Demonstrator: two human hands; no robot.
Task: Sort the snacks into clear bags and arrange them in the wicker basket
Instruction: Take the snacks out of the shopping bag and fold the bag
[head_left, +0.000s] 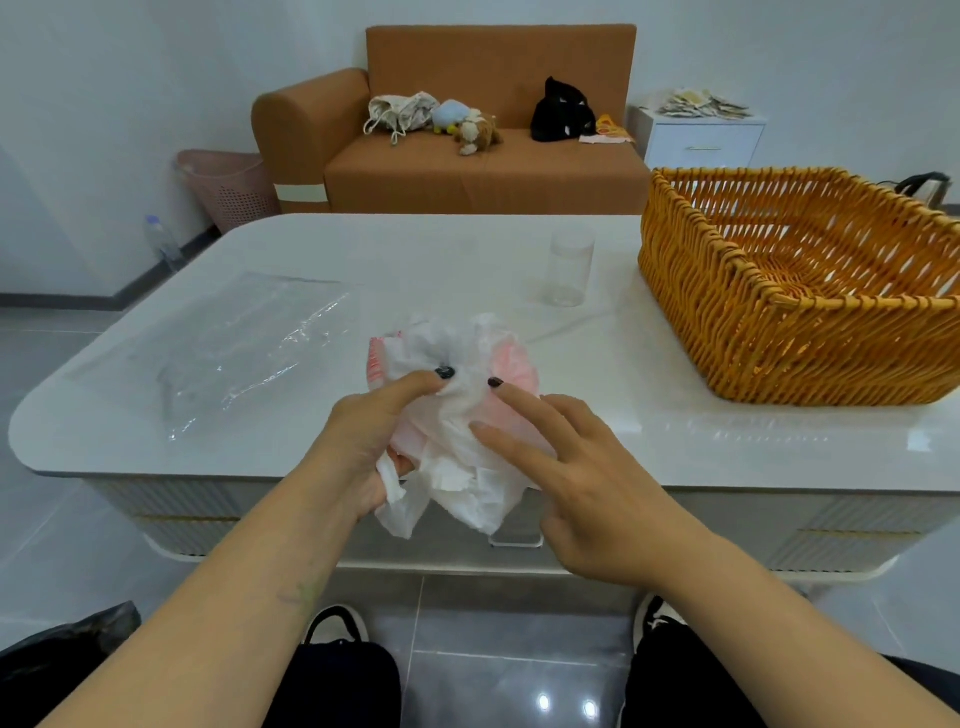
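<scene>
Knees in dark trousers at bottom edge, both forearms reaching forward. Left hand (363, 441) grips a crumpled white plastic bag (457, 436) with pink print, fingers curled round its near side. Right hand (576, 467) rests on the bag's right side, fingers spread and mostly straight. Bag sits at the near edge of the white table (675, 447). Flat clear bags (244, 343) lie left of it, clear jar (569, 270) behind, wicker basket (800, 280) far right on the table
</scene>
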